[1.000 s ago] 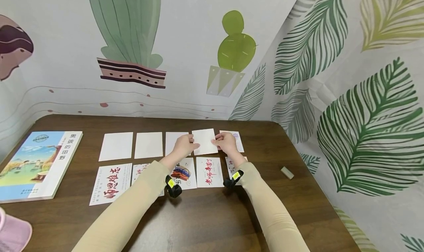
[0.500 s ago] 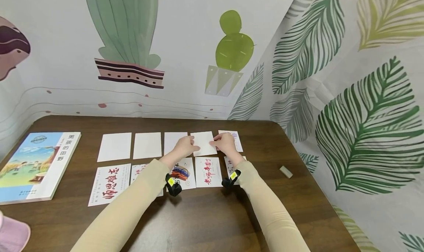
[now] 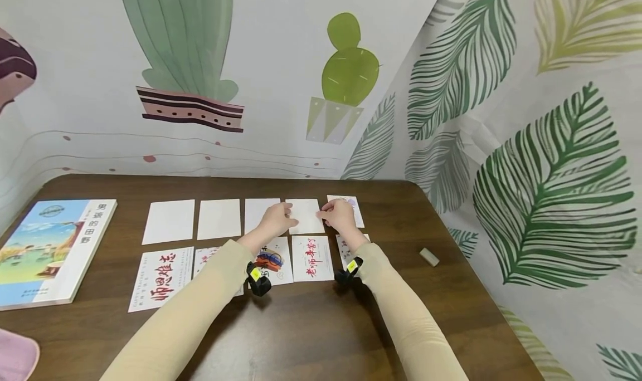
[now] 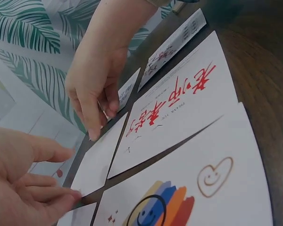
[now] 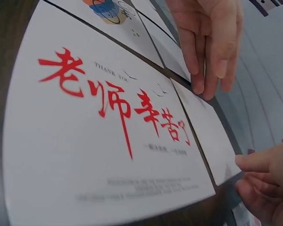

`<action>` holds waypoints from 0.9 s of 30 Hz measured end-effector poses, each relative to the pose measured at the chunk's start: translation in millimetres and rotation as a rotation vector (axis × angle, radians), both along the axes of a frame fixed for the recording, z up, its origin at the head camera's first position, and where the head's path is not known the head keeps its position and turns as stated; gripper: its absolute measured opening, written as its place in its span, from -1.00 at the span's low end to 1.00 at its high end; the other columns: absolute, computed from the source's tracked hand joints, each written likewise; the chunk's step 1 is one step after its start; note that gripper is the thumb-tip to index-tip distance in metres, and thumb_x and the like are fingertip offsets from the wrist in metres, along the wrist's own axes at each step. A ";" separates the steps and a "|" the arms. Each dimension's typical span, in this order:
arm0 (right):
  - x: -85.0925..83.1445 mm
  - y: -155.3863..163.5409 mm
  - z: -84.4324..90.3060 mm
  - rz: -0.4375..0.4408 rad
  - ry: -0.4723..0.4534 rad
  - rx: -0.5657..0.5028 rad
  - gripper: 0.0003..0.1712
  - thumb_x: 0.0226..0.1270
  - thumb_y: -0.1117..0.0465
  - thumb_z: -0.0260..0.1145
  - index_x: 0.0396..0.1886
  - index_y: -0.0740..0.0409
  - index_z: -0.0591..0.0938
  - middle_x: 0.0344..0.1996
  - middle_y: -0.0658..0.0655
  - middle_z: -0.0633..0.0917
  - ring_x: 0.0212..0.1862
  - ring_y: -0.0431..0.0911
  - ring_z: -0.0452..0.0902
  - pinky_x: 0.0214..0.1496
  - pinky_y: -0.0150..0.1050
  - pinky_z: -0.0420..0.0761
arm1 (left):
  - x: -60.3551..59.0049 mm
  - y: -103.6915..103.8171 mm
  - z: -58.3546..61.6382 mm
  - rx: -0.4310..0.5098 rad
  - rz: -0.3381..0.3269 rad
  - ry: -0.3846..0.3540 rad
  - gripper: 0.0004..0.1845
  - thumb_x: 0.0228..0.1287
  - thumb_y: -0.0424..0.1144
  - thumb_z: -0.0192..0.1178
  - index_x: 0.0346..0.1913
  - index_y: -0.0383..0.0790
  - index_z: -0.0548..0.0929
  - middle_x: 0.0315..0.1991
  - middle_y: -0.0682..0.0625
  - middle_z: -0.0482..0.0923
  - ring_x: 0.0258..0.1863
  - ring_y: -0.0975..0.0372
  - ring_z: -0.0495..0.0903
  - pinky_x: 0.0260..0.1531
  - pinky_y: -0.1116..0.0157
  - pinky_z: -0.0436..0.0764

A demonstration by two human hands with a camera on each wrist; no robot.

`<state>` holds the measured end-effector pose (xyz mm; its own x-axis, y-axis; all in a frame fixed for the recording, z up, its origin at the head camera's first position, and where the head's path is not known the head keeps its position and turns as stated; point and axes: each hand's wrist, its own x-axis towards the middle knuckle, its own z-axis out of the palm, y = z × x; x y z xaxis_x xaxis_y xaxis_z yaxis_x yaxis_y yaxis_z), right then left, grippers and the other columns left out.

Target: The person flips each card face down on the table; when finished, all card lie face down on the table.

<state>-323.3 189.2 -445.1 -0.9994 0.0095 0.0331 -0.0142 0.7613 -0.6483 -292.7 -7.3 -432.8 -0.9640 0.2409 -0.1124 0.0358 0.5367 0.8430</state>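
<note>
Setting a blank card flat, both hands worked at its side edges.
Left hand [image 3: 275, 220] and right hand [image 3: 339, 216] reached forward with fingers nearly straight, fingertips touching the blank card [image 3: 306, 216], which lay in the back row toward the worktop's [image 3: 311, 336] far edge, behind the red-lettered card [image 3: 312, 258].

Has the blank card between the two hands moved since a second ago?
Yes. The blank card has come down flat into the far row, level with its blank neighbour; before, its far edge rose above that row.
</note>
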 end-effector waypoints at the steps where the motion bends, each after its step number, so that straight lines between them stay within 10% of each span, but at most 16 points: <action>1: 1.0 2.7 1.7 0.002 0.017 0.003 -0.80 0.19 0.22 0.44 -0.29 0.29 0.72 -0.47 0.18 0.74 -0.61 -0.20 0.57 -0.51 -0.40 0.54 | -0.2 0.7 -0.4 0.017 0.014 0.013 -0.41 0.33 -0.34 0.18 0.37 -0.45 0.33 0.27 -0.34 0.45 0.24 -0.10 0.48 0.18 0.06 0.55; 9: 7.9 42.3 5.0 -0.009 0.150 0.080 -0.82 0.15 0.27 0.43 -0.26 0.26 0.73 -0.37 0.19 0.76 -0.29 0.00 0.67 -0.20 -0.20 0.63 | -1.2 25.0 -4.5 0.148 0.046 0.075 -0.56 0.33 -0.39 0.14 0.26 -0.36 0.47 0.18 -0.25 0.55 0.11 -0.05 0.59 0.06 0.10 0.62; 27: 12.3 94.1 -0.4 -0.056 -0.010 0.028 -0.45 0.18 0.31 0.39 0.19 0.33 0.52 0.09 0.33 0.64 0.11 0.15 0.57 0.16 -0.01 0.57 | 3.1 91.5 -6.9 0.135 -0.137 -0.021 -0.31 0.30 -0.39 0.10 0.47 -0.36 0.19 0.46 -0.27 0.22 0.33 -0.05 0.39 0.38 0.06 0.34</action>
